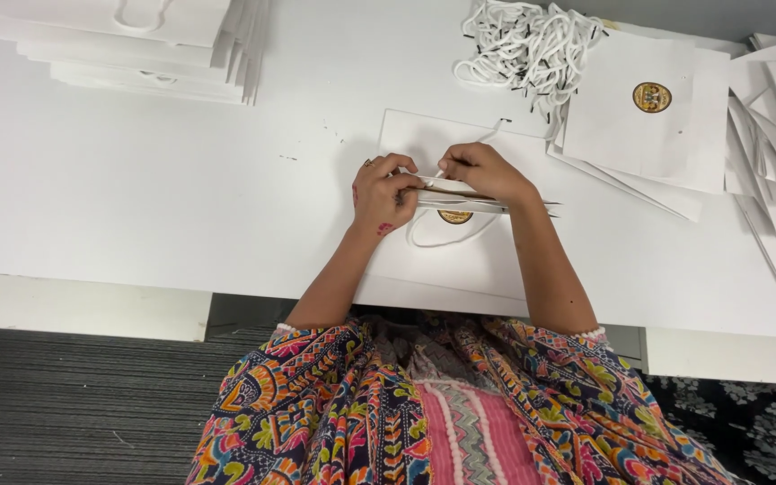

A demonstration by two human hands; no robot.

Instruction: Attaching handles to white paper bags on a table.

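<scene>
- Head view, centre of frame: a flat white paper bag (446, 256) lies on the white table (181, 180), its folded top edge (487, 199) running left to right as a long thin band between the two hands
- Left hand (381, 190): sits at the left end of that edge, fingers (403, 180) closed narrow, pinching the paper layers together; a ring shows on one finger
- Right hand (487, 171): sits over the middle of the edge, just right of the left hand; fingers curled tight on the paper, apparently also on a white cord (487, 135) that rises toward the upper part of the frame; the exact pinch point is hidden by the knuckles
- Key relation: the edge's long axis lies across the frame, both hands touch it, and its free right end projects past the right hand toward centre right
- A white cord loop (451, 241) hangs below the edge, over a round gold emblem (454, 216)
- Upper right: a tangle of white cords (527, 49), beside loose flat bags (648, 108), well apart from the hands
- Upper left: a neat stack of bags (136, 45)
</scene>
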